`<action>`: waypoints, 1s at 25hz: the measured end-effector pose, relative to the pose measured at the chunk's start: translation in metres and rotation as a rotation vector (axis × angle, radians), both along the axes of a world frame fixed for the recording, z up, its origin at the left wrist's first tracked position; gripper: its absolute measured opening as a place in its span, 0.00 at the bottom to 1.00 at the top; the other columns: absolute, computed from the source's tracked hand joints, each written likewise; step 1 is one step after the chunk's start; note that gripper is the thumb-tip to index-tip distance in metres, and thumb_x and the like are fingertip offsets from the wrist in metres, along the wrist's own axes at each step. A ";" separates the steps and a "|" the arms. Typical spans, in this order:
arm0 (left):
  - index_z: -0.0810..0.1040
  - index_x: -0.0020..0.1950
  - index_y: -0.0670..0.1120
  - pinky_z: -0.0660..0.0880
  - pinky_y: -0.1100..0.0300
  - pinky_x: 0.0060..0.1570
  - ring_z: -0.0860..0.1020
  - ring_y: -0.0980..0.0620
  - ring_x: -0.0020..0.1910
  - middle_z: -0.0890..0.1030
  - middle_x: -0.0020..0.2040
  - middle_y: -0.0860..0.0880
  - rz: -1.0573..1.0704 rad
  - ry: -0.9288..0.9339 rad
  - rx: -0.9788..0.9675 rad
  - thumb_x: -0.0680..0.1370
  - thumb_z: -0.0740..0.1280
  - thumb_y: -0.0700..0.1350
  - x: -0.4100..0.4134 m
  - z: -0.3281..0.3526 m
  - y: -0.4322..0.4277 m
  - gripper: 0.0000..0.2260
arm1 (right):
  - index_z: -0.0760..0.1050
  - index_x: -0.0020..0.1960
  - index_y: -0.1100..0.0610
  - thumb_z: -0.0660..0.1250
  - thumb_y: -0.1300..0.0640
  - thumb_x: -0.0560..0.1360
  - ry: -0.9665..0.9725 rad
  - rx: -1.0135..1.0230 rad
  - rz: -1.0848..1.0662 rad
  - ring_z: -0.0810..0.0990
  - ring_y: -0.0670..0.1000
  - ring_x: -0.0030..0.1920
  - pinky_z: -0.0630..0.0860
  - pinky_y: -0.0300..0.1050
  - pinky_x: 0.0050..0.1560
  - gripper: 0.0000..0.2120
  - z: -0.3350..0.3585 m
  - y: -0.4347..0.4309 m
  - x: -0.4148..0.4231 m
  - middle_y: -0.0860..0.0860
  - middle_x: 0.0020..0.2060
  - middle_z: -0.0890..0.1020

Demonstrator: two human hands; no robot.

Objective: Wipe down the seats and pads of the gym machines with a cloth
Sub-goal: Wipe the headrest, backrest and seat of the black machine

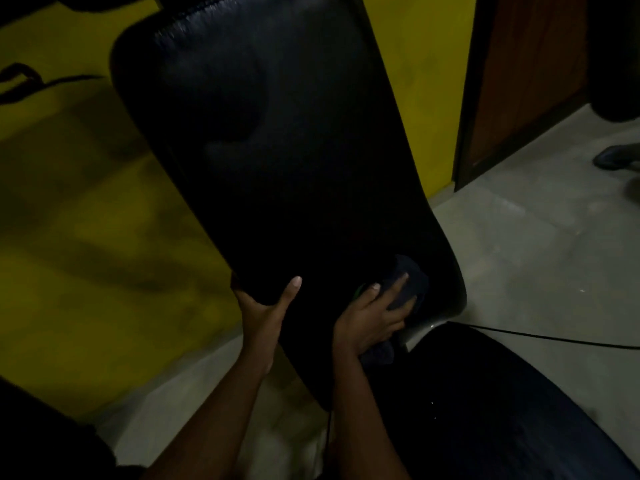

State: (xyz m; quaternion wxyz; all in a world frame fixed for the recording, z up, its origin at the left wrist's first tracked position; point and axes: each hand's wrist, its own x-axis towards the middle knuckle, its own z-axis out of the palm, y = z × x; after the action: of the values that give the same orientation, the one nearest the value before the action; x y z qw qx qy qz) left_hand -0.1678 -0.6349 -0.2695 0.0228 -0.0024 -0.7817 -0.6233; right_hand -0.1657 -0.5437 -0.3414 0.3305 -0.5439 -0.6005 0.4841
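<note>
A long black padded backrest of a gym bench slants up through the middle of the view. My left hand grips its lower left edge, thumb lying on the front face. My right hand lies on a dark blue cloth and presses it against the lower right part of the backrest, fingers spread. Part of the cloth hangs below my palm. A black seat pad lies below at the lower right.
A yellow wall stands close behind on the left. Grey floor spreads to the right, with a thin black cable across it. A brown door is at the upper right. Someone's shoe shows at the right edge.
</note>
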 end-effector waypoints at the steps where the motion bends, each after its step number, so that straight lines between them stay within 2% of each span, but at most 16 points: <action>1: 0.57 0.74 0.48 0.71 0.55 0.63 0.70 0.52 0.67 0.67 0.71 0.50 -0.004 -0.001 -0.011 0.63 0.78 0.53 -0.001 0.000 0.000 0.46 | 0.62 0.73 0.51 0.51 0.46 0.78 0.061 0.103 0.065 0.70 0.66 0.60 0.68 0.56 0.60 0.24 0.022 -0.001 -0.007 0.63 0.71 0.64; 3: 0.55 0.75 0.49 0.70 0.56 0.63 0.69 0.52 0.68 0.66 0.71 0.50 -0.013 -0.010 -0.016 0.66 0.76 0.48 -0.001 0.000 0.001 0.44 | 0.61 0.73 0.49 0.53 0.48 0.79 0.098 0.418 0.199 0.67 0.60 0.62 0.65 0.53 0.61 0.23 0.057 0.006 -0.025 0.60 0.71 0.63; 4: 0.54 0.75 0.50 0.70 0.55 0.62 0.69 0.52 0.68 0.66 0.71 0.50 -0.025 -0.015 -0.011 0.65 0.76 0.49 -0.001 -0.001 0.000 0.44 | 0.60 0.73 0.48 0.53 0.48 0.79 0.104 0.514 0.240 0.66 0.57 0.62 0.64 0.52 0.61 0.22 0.062 0.018 -0.034 0.59 0.72 0.63; 6: 0.54 0.75 0.53 0.71 0.53 0.63 0.69 0.53 0.68 0.66 0.71 0.52 -0.070 -0.023 0.013 0.59 0.79 0.59 -0.001 -0.003 -0.005 0.51 | 0.57 0.73 0.46 0.52 0.48 0.79 0.087 0.519 0.200 0.66 0.57 0.63 0.66 0.54 0.60 0.22 0.049 0.045 -0.040 0.58 0.72 0.62; 9: 0.54 0.74 0.55 0.71 0.50 0.63 0.70 0.51 0.67 0.67 0.71 0.51 -0.095 -0.058 0.063 0.50 0.77 0.68 -0.002 -0.005 -0.009 0.58 | 0.60 0.73 0.48 0.50 0.47 0.80 0.019 0.311 0.058 0.70 0.64 0.60 0.70 0.57 0.58 0.22 0.000 0.065 -0.022 0.60 0.72 0.62; 12: 0.55 0.74 0.53 0.72 0.50 0.62 0.71 0.51 0.67 0.69 0.69 0.51 -0.108 -0.037 0.089 0.49 0.77 0.68 0.000 -0.009 -0.007 0.59 | 0.61 0.74 0.52 0.48 0.46 0.80 -0.048 0.154 0.010 0.69 0.66 0.62 0.65 0.55 0.61 0.24 -0.038 0.068 -0.011 0.62 0.72 0.61; 15: 0.54 0.74 0.52 0.71 0.45 0.64 0.71 0.50 0.67 0.68 0.69 0.50 -0.117 -0.028 0.088 0.49 0.78 0.66 0.000 -0.017 -0.007 0.59 | 0.56 0.75 0.55 0.49 0.48 0.81 -0.015 -0.126 -0.047 0.62 0.67 0.69 0.59 0.54 0.67 0.24 -0.072 0.056 0.002 0.63 0.73 0.57; 18: 0.52 0.75 0.54 0.70 0.42 0.65 0.70 0.49 0.68 0.66 0.72 0.49 -0.134 -0.030 0.082 0.50 0.79 0.65 0.001 -0.018 -0.009 0.60 | 0.51 0.76 0.54 0.49 0.51 0.82 0.076 -0.428 -0.051 0.57 0.63 0.72 0.56 0.50 0.69 0.23 -0.082 0.063 0.021 0.62 0.74 0.54; 20: 0.51 0.75 0.55 0.69 0.42 0.65 0.69 0.49 0.69 0.65 0.73 0.49 -0.142 -0.049 0.090 0.50 0.78 0.66 0.002 -0.016 -0.009 0.61 | 0.50 0.76 0.54 0.50 0.52 0.82 0.093 -0.581 -0.046 0.57 0.62 0.72 0.56 0.47 0.67 0.24 -0.057 0.056 0.025 0.62 0.74 0.54; 21: 0.51 0.76 0.55 0.69 0.42 0.66 0.69 0.49 0.69 0.65 0.73 0.49 -0.136 -0.052 0.089 0.50 0.78 0.66 0.003 -0.016 -0.009 0.61 | 0.51 0.76 0.55 0.51 0.52 0.82 0.115 -0.508 -0.018 0.58 0.62 0.72 0.55 0.46 0.66 0.24 -0.039 0.042 0.023 0.63 0.74 0.55; 23: 0.51 0.75 0.57 0.69 0.43 0.66 0.68 0.50 0.69 0.65 0.73 0.50 -0.105 -0.044 0.065 0.51 0.78 0.66 0.004 -0.019 -0.009 0.58 | 0.56 0.75 0.56 0.55 0.50 0.80 0.169 -0.112 0.141 0.59 0.60 0.72 0.55 0.46 0.66 0.25 -0.011 -0.008 0.024 0.64 0.73 0.58; 24: 0.52 0.75 0.57 0.69 0.44 0.66 0.68 0.51 0.70 0.65 0.73 0.51 -0.091 -0.034 0.054 0.53 0.78 0.65 0.004 -0.023 -0.008 0.57 | 0.58 0.74 0.55 0.54 0.48 0.79 0.170 0.061 0.227 0.58 0.58 0.72 0.56 0.46 0.67 0.26 -0.012 -0.032 0.027 0.63 0.73 0.58; 25: 0.53 0.75 0.56 0.69 0.45 0.67 0.68 0.52 0.70 0.65 0.73 0.51 -0.070 -0.033 0.039 0.55 0.78 0.63 0.004 -0.028 -0.007 0.55 | 0.59 0.74 0.54 0.53 0.47 0.78 0.173 0.128 0.281 0.58 0.57 0.72 0.56 0.45 0.68 0.26 -0.024 -0.046 0.027 0.62 0.74 0.58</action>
State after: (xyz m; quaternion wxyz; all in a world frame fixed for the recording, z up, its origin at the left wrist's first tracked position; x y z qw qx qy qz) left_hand -0.1634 -0.6417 -0.2980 -0.0118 -0.0188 -0.7689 -0.6390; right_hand -0.1384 -0.5893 -0.3655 0.3440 -0.3890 -0.6694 0.5313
